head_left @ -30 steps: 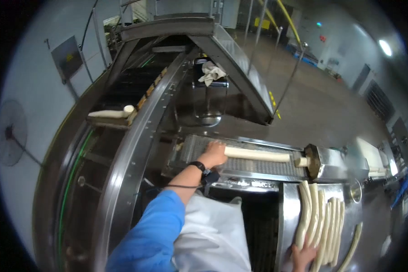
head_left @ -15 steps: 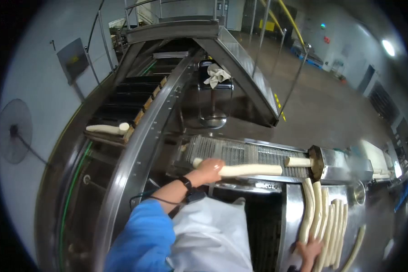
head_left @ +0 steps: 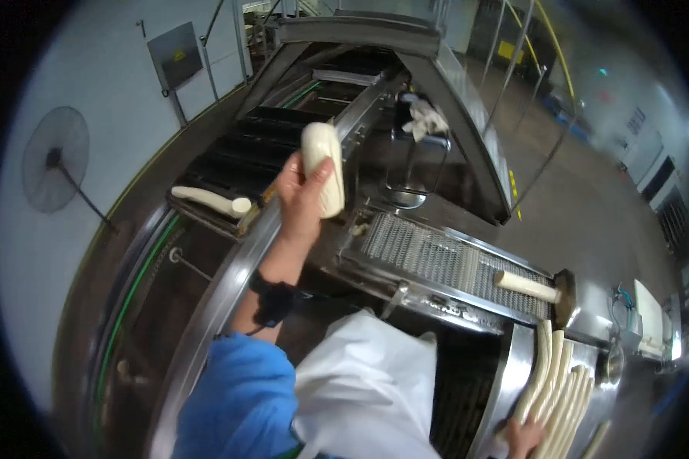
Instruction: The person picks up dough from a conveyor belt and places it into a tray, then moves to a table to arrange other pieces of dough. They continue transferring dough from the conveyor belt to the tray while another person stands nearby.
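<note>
holding pale roll [head_left: 325,170]: left hand [head_left: 302,195] | on strips [head_left: 563,394]: right hand [head_left: 524,437] | yellow sign [head_left: 511,52]: illegible

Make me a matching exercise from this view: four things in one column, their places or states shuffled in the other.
Things
1. Left hand
2. Pale cloth
3. Long pale strips
4. Short pale piece

Places or states
A. Lying on the mesh belt
B. Raised, fingers around a thick pale roll
C. Side by side, touched by the right hand
D. Draped on the stool

Pairs: 1-B, 2-D, 3-C, 4-A
</note>
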{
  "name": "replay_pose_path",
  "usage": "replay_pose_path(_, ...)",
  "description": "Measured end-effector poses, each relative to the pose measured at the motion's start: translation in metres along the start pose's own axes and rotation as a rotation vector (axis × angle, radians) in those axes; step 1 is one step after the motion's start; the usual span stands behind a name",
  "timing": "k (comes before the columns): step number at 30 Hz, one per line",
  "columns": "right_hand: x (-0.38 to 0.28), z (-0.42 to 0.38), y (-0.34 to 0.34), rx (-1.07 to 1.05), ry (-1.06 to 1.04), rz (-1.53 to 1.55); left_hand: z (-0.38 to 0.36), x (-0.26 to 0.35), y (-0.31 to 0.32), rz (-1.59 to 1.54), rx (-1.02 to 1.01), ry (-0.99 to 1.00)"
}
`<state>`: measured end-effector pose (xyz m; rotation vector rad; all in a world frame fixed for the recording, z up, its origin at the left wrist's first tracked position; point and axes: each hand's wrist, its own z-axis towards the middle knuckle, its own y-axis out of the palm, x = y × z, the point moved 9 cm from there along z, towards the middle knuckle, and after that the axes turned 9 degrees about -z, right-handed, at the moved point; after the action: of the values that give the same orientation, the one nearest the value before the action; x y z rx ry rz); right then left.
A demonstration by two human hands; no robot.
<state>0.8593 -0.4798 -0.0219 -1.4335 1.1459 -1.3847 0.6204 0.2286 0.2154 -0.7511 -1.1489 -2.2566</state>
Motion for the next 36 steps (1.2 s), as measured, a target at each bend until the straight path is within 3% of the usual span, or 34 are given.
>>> replay_pose_path(4,-0.001,0.001,0.004,0.082,-0.038,0.038,0.026,0.021,-0.097,0.221,0.179,0.03)
replay_pose_path(6,0.006,0.012,0.027,0.145,-0.114,-0.015,0.029,0.018,-0.191,0.859,0.422,-0.173)
replay_pose_path(8,0.001,0.017,0.024,0.21,-0.192,-0.069,0.02,0.02,-0.273,1.282,0.684,-0.092)
replay_pose_path(9,-0.019,0.007,-0.001,0.138,-0.23,0.186,0.013,0.031,-0.278,1.283,0.694,-0.096)
replay_pose_path(10,-0.043,-0.001,-0.023,0.061,-0.265,0.439,-0.002,0.024,-0.29,0.689,0.698,-0.228)
replay_pose_path(11,-0.065,-0.005,-0.043,0.063,-0.272,0.432,-0.01,0.01,-0.287,0.093,0.661,-0.335)
replay_pose_path(13,-0.109,-0.011,-0.068,-0.207,-0.231,1.113,-0.02,0.02,-0.3,0.013,0.757,-0.309)
replay_pose_path(14,-0.138,-0.013,-0.092,-0.269,-0.341,1.23,-0.028,0.024,-0.308,-0.068,0.84,-0.277)
replay_pose_path(17,-0.18,0.06,-0.096,-0.263,-0.413,1.453,-0.039,0.054,-0.324,0.018,0.879,-0.05)
replay_pose_path(18,-0.238,-0.002,-0.199,-0.451,-0.6,1.282,-0.043,0.068,-0.331,0.093,0.895,0.046)
replay_pose_path(20,-0.251,-0.004,-0.25,-0.378,-0.408,1.452,-0.051,0.069,-0.347,0.113,0.904,0.064)
replay_pose_path(21,-0.269,0.046,-0.25,-0.554,-0.713,1.558,-0.054,0.073,-0.346,0.248,0.854,0.09)
replay_pose_path(22,-0.285,0.001,-0.309,-0.418,-0.859,1.385,-0.058,0.076,-0.344,0.382,0.803,0.114)
replay_pose_path(23,-0.287,-0.025,-0.357,-0.025,-0.716,1.496,-0.063,0.079,-0.342,0.553,0.801,0.081)
replay_pose_path(26,-0.357,-0.001,-0.412,-0.283,-0.869,1.634,-0.082,0.099,-0.332,0.797,0.807,0.044)
replay_pose_path(27,-0.391,-0.036,-0.443,-0.254,-1.015,1.475,-0.084,0.101,-0.332,0.784,0.788,0.045)
replay_pose_path(29,-0.452,-0.099,-0.482,-0.45,-1.288,1.666,-0.09,0.11,-0.325,0.812,0.791,0.035)
replay_pose_path(31,-0.494,-0.169,-0.516,-0.335,-1.82,1.427,-0.095,0.112,-0.329,0.836,0.79,0.022)
replay_pose_path(32,-0.514,-0.159,-0.517,-0.243,-1.609,1.495,-0.1,0.114,-0.333,0.839,0.77,0.047)
replay_pose_path(34,-0.545,-0.152,-0.51,-0.126,-1.649,1.37,-0.11,0.119,-0.339,0.851,0.76,0.077)
replay_pose_path(36,-0.576,-0.137,-0.469,-0.207,-1.563,1.219,-0.121,0.122,-0.344,0.779,0.763,0.11)
